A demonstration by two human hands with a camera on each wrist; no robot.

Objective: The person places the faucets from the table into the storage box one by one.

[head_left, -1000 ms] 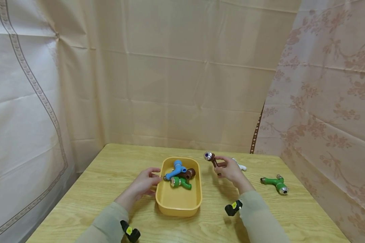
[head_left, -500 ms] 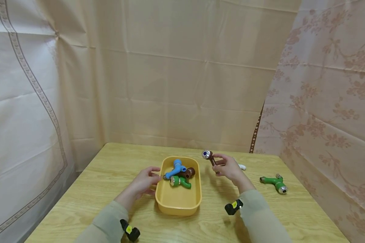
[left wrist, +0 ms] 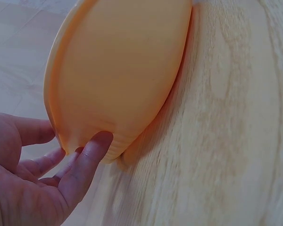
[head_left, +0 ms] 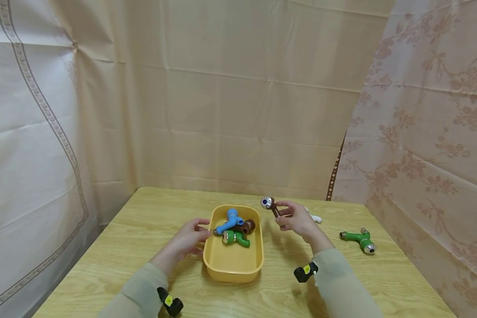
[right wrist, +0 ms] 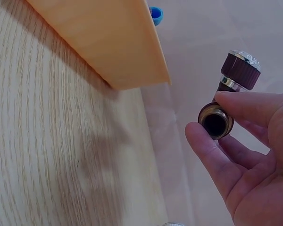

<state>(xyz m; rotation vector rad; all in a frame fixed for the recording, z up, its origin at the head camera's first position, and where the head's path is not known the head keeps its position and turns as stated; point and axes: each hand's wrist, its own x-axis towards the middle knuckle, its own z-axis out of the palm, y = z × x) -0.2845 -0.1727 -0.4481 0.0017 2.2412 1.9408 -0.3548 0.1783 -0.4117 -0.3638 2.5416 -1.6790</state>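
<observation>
My right hand pinches a dark brown tap with a chrome-capped knob, held above the table just right of the yellow plastic basin. In the right wrist view, thumb and fingers grip its body around the threaded opening. Fingertips of my left hand touch the basin's outer left side; the left wrist view has them against its wall. Inside the basin lie a blue tap, a green tap and another brown tap, partly covered by the others.
A green tap with metal ends lies on the wooden table at the right. Behind my right hand a white piece is mostly hidden. Curtains hang beyond the table's back edge.
The brown tap in my right hand has shifted slightly left, toward the basin. My left hand and the basin hold nearly the same place.
</observation>
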